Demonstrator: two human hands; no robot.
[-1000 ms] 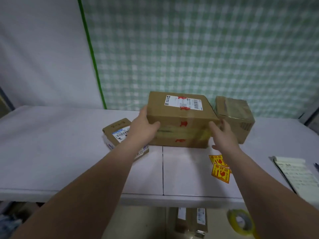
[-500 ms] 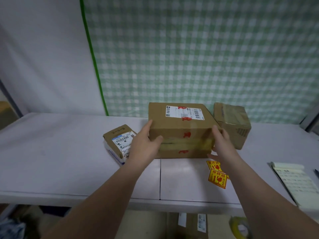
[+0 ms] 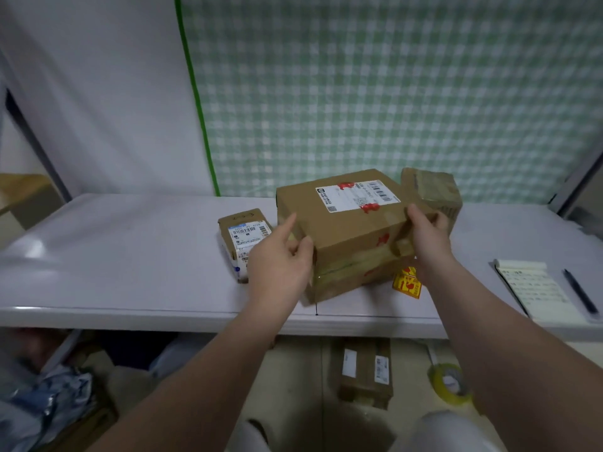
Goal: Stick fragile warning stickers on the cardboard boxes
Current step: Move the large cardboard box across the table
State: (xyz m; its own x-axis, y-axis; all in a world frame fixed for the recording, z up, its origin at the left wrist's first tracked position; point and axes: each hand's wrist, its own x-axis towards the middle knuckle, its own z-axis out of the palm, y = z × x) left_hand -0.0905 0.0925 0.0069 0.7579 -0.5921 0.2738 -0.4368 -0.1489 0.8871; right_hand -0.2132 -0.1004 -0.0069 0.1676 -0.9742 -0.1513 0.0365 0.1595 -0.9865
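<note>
A large cardboard box [image 3: 346, 233] with a white shipping label and red marks stands near the front of the white table [image 3: 130, 256], turned at an angle. My left hand [image 3: 280, 259] grips its near left corner. My right hand [image 3: 427, 236] grips its right end. Yellow fragile stickers [image 3: 406, 282] lie on the table just right of the box, partly hidden by my right forearm. A small labelled box [image 3: 244, 239] lies to the left. A third box [image 3: 434, 190] wrapped in tape stands behind the large one at the right.
A notepad [image 3: 535, 291] and a black pen [image 3: 580, 295] lie at the table's right end. Under the table are another cardboard box [image 3: 365, 370], a yellow tape roll [image 3: 450, 383] and plastic bags [image 3: 42, 406]. A green checked cloth hangs behind.
Both hands have pulled the large box toward the table's front edge and turned it at an angle. It now covers part of the stickers' spot and sits away from the third box.
</note>
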